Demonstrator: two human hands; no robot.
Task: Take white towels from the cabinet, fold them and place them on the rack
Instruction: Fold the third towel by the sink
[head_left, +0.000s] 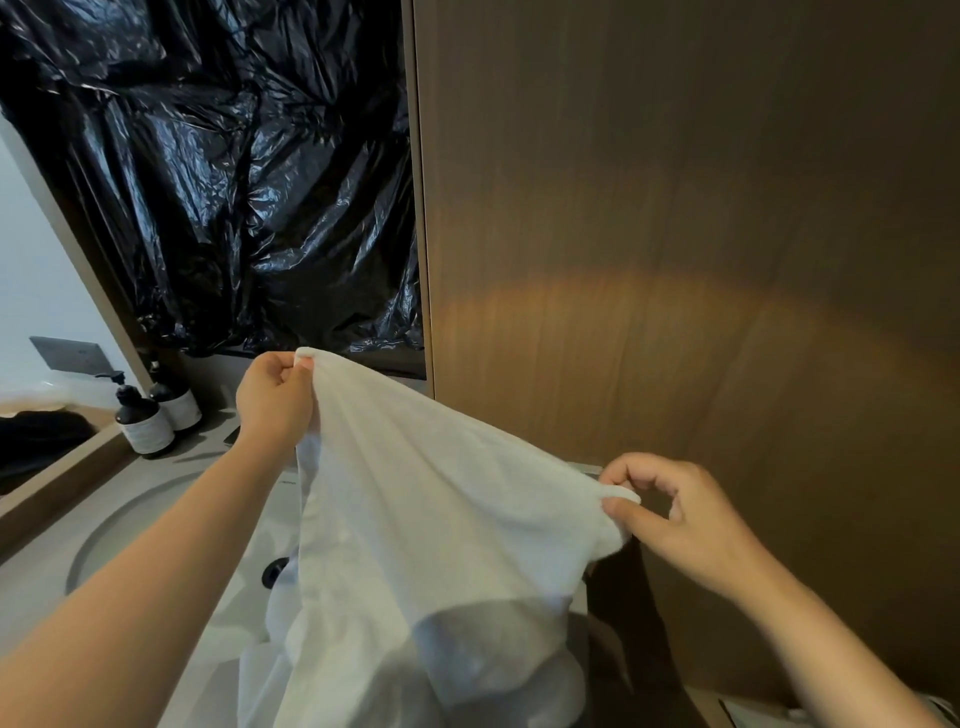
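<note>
A white towel (431, 519) hangs stretched between my two hands above the washbasin counter. My left hand (275, 400) pinches its upper left corner, raised at mid-frame. My right hand (675, 519) pinches the other top corner between thumb and forefinger, lower and to the right. The cloth droops down toward the bottom edge of the view, where more white fabric (493, 670) lies bunched below it. No rack is in view.
A round sink (130, 525) with a dark drain (274, 570) is set in the grey counter at left. Two dark pump bottles (150, 415) stand at the counter's back. Black plastic sheeting (234, 171) covers the mirror area. A brown wooden panel (701, 234) fills the right side.
</note>
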